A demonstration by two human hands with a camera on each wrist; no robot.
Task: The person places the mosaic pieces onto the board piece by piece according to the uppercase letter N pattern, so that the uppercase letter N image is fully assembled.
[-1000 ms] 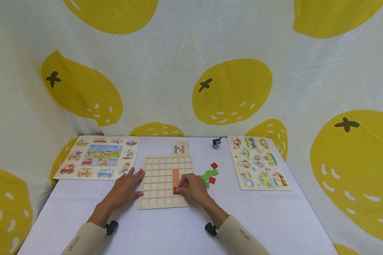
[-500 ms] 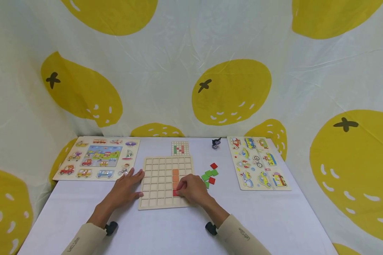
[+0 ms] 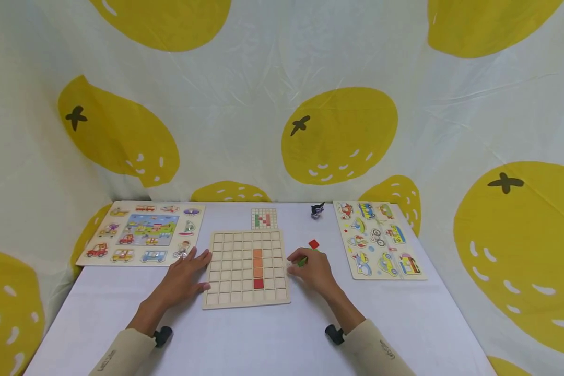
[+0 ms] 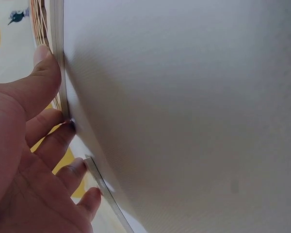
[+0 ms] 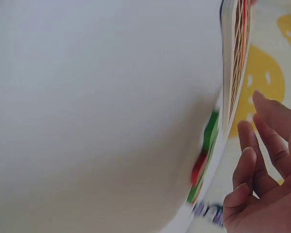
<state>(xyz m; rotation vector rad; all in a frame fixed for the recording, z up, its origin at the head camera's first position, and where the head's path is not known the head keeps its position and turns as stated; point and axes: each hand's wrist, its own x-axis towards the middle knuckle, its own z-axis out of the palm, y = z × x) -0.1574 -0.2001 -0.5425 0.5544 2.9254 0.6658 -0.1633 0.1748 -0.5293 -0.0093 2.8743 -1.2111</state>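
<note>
A wooden grid board (image 3: 230, 274) lies in front of me in the head view. One column of it holds several orange tiles (image 3: 257, 262) with a red tile (image 3: 258, 283) below them. My left hand (image 3: 184, 279) rests at the board's left edge, fingers spread; in the left wrist view its thumb (image 4: 44, 73) touches the board's side. To the right of the board, my right hand (image 3: 316, 269) hovers over loose tiles, partly hiding green tiles (image 3: 302, 261). Its thumb and fingers stand apart with nothing visible between them. Another red tile (image 3: 314, 244) lies just beyond that hand.
Behind the grid board is a small pattern card (image 3: 264, 219) with green and red squares. A small dark figurine (image 3: 317, 210) stands near the table's back edge. Vehicle peg puzzles flank the work area: one board (image 3: 132, 209) at left, another board (image 3: 348, 269) at right.
My right hand has let go of the red tile, which now sits in its cell, and has moved right to the loose tiles. The left hand stays in place.
</note>
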